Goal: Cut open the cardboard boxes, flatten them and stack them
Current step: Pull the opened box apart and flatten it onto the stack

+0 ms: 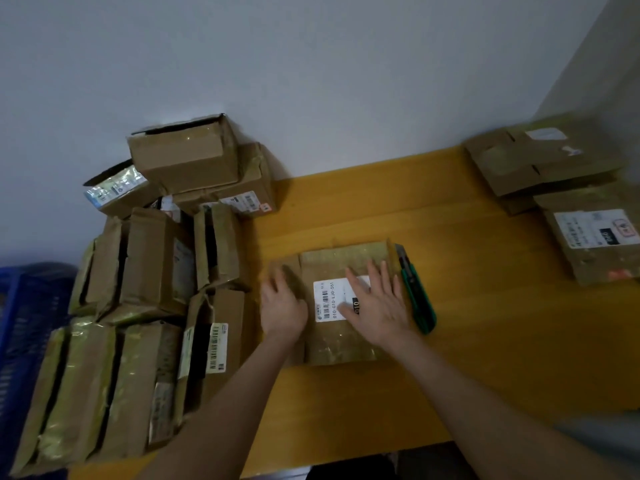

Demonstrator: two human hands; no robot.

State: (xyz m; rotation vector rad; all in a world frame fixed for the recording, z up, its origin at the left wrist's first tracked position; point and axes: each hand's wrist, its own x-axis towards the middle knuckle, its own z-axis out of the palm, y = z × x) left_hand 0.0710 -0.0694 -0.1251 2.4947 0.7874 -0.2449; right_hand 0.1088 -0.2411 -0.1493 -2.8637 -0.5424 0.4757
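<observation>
A flattened cardboard box point(343, 344) with a white shipping label lies on the yellow table point(485, 323) in front of me. My left hand point(282, 308) lies with straight fingers on its left flap. My right hand point(379, 303) presses flat on the label, fingers spread. A green utility knife point(417, 299) lies on the table along the box's right edge, beside my right hand and untouched. A pile of several taped boxes point(152, 278) fills the table's left side. Flattened boxes point(554, 174) are stacked at the far right.
A blue plastic crate point(24, 341) stands beyond the table's left end. A grey-white wall runs behind the table. The box pile leans close to my left forearm. Another labelled flattened box point(595, 244) lies at the right edge.
</observation>
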